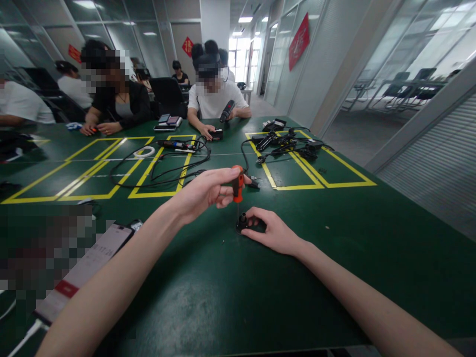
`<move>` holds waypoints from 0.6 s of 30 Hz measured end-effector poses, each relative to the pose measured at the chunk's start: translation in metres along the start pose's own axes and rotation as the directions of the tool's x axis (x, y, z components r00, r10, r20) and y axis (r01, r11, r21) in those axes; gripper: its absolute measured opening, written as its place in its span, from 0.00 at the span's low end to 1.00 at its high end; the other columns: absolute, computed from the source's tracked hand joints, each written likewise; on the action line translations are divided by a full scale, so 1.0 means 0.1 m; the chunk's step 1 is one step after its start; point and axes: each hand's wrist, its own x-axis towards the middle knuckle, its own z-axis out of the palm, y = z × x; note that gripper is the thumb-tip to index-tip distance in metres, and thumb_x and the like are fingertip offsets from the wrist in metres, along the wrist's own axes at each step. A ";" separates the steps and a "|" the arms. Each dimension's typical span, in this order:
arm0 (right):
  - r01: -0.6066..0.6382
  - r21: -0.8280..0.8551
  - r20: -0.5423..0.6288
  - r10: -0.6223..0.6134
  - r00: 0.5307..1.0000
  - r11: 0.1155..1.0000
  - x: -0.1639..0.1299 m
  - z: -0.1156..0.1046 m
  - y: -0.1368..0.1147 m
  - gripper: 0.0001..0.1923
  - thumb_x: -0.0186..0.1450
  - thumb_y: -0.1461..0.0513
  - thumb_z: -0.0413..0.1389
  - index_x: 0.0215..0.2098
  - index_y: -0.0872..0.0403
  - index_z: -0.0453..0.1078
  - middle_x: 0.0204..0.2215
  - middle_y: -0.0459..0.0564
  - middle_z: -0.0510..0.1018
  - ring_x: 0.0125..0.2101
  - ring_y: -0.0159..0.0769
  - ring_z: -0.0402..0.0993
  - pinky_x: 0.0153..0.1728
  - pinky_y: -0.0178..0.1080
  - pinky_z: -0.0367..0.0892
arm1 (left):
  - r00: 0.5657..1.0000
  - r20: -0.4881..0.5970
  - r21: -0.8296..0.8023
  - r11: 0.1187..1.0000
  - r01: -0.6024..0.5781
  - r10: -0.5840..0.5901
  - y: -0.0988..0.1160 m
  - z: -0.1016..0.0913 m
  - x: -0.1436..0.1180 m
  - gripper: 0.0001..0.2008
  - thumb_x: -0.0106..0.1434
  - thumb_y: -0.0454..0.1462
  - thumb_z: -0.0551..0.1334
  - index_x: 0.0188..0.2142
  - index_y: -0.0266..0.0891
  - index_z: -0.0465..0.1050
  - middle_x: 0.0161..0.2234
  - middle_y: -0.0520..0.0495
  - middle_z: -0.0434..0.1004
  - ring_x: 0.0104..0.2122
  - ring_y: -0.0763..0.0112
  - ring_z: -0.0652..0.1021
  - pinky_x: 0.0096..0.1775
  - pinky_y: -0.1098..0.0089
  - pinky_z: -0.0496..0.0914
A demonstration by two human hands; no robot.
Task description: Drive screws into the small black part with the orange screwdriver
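Left hand (208, 191) closed around the orange-and-black handle of a small screwdriver (238, 186), fingers and thumb clamped on the grip, tool held upright with its thin shaft pointing straight down. Tip of the shaft meeting the top of a small black part (243, 223) sitting on the green desk (334, 233). Right hand (271, 230) laid flat over the right side of that black part, fingers curled about it and pressing it to the desk, thumb toward the near side. Both forearms reaching in from the bottom edge, meeting near the middle of the desk.

Beyond the hands, yellow tape rectangles (297, 173) marked on the desk surface. A tangle of black cable (167, 171) looping across the middle rectangle, a white ring (144, 152) just left of it. Farther right, a heap of black tools and adapters (282, 141) with their cords. At the near left, a phone (87, 270) lying on the desk, a white cable running off its lower end.

Across the desk, one person in a white shirt (215, 101) gripping a black device (226, 110), another person in a dark top (119, 106) resting both hands on the desk.
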 end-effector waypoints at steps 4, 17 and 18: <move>-0.015 0.002 0.002 0.015 1.000 1.000 0.00 0.00 -0.01 0.08 0.67 0.59 0.65 0.41 0.52 0.72 0.37 0.48 0.80 0.35 0.36 0.75 0.39 0.40 0.73 | 0.998 0.042 -0.013 0.999 0.051 -0.050 0.01 -0.03 0.02 0.27 0.61 0.57 0.68 0.41 0.33 0.79 0.42 0.38 0.85 0.24 0.76 0.73 0.25 0.73 0.63; -0.008 -0.008 0.004 0.008 1.000 1.000 0.00 -0.01 -0.01 0.08 0.67 0.59 0.65 0.40 0.52 0.72 0.36 0.48 0.80 0.35 0.37 0.75 0.38 0.39 0.72 | 1.000 0.004 -0.015 1.000 0.005 -0.005 0.00 0.01 0.00 0.26 0.59 0.52 0.73 0.44 0.31 0.81 0.41 0.40 0.82 0.21 0.82 0.66 0.21 0.75 0.56; -0.005 -0.008 0.002 0.005 1.000 1.000 0.00 -0.01 0.00 0.08 0.67 0.59 0.65 0.41 0.52 0.72 0.36 0.48 0.80 0.35 0.37 0.76 0.38 0.39 0.72 | 1.000 0.005 -0.021 1.000 0.000 0.000 0.00 0.00 0.00 0.25 0.58 0.52 0.73 0.43 0.31 0.81 0.43 0.39 0.83 0.21 0.82 0.66 0.21 0.75 0.57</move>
